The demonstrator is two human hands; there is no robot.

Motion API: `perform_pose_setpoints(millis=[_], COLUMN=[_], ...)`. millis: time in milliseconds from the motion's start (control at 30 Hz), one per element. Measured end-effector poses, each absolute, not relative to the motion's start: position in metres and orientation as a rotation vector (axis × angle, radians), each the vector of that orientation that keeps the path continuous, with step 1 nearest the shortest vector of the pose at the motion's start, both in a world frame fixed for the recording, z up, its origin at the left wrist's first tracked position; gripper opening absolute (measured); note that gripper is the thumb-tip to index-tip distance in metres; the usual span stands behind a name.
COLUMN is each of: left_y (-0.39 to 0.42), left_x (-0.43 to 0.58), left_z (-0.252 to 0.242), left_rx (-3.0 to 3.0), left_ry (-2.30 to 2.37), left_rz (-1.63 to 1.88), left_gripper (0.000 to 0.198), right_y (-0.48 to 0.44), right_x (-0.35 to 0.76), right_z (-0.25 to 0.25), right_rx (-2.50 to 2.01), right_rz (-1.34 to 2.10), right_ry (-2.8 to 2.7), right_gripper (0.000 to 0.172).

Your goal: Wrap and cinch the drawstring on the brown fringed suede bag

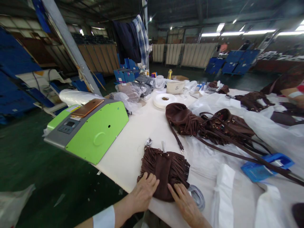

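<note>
A dark brown fringed bag (163, 171) lies flat on the white table (147, 126) near its front edge. My left hand (145, 190) rests on the bag's lower left part, fingers laid over the fringe. On the lower right part lies my right hand (184, 199), its fingers stretched out over the material. Both hands press on the surface without gripping it. Beside my right hand is a coil of clear grey tape or cord (197, 198). Small metal rings show along the bag's upper edge, with a scrap of clear plastic near them.
A green and grey machine (99, 133) with a phone (87, 107) on top stands at the left. More brown bags (228, 123) with long straps lie right, on plastic sheeting. A white tape roll (164, 100), a blue tape dispenser (267, 166) and wrapped packages (133, 91) are also on the table.
</note>
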State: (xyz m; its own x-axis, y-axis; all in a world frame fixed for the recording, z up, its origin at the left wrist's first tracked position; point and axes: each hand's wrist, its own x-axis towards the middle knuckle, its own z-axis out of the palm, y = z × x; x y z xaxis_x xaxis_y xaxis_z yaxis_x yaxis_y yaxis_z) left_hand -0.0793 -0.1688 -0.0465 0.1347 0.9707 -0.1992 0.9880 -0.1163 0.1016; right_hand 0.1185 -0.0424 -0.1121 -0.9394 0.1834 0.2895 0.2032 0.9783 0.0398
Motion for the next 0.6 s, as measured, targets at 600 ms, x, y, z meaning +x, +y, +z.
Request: perform_pose_setpoints(millis=[600], left_y=[-0.164], left_x=[-0.048], left_z=[-0.111], left_rx=[2.436], left_ry=[2.270], left_rz=[0.120], left_gripper=[0.095], right_y=[-0.041], right_x=[0.101], right_z=[-0.102], right_rx=[-0.518], right_rz=[0.018], right_ry=[-2.618], right_gripper=[0.031])
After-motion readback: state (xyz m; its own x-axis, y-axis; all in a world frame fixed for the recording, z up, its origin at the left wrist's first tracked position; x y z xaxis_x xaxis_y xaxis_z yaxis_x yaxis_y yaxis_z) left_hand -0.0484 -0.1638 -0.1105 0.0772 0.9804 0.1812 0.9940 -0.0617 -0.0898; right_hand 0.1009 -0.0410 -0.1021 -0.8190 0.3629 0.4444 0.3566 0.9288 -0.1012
